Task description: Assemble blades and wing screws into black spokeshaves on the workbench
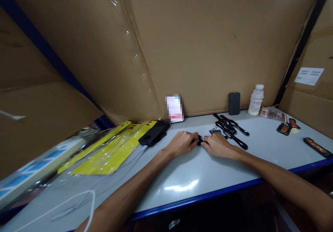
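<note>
Both of my hands meet over the middle of the table, fingers curled around a small black spokeshave (pixel 200 140). Only its dark middle with a shiny spot shows between them; the rest is covered. My left hand (pixel 182 143) closes on its left side, and my right hand (pixel 217 146) on its right. Just beyond my right hand lie several glossy black spokeshaves (pixel 238 141) with curved handles, overlapping in a loose group. A flat silvery piece (pixel 215 132) rests by them, partly hidden by my right hand.
Left are yellow-backed clear packages (pixel 111 155), a black power bank (pixel 153 133) with a white cable (pixel 91 204), and a long white-and-blue box (pixel 44 166). At the back stand a lit phone (pixel 174 108), a dark phone (pixel 234 103) and a bottle (pixel 256 101). Small dark packets (pixel 284 129) lie right.
</note>
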Action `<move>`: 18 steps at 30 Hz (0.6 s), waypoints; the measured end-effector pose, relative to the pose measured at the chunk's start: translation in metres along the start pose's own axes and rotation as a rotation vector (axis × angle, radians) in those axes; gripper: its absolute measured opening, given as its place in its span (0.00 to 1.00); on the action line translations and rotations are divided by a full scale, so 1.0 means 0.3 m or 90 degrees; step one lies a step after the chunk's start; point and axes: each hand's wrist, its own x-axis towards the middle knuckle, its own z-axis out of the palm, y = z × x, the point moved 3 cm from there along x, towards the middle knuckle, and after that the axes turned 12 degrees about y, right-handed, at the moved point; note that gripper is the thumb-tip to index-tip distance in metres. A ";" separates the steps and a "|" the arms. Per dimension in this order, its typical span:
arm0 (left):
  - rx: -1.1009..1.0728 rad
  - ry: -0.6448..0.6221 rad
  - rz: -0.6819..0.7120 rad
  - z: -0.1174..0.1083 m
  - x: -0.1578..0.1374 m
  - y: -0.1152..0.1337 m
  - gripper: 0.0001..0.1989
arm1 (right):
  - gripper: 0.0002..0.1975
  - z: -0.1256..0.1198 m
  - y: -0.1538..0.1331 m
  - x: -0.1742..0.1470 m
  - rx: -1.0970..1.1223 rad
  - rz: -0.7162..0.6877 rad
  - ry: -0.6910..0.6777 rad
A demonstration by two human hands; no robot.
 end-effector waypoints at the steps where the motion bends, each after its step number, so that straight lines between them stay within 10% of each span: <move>1: 0.008 0.000 0.007 0.000 0.000 0.000 0.11 | 0.18 -0.001 -0.002 -0.001 -0.002 0.000 0.000; 18: 0.090 -0.016 0.013 0.007 0.003 -0.014 0.12 | 0.21 0.003 -0.008 -0.003 -0.039 0.012 0.003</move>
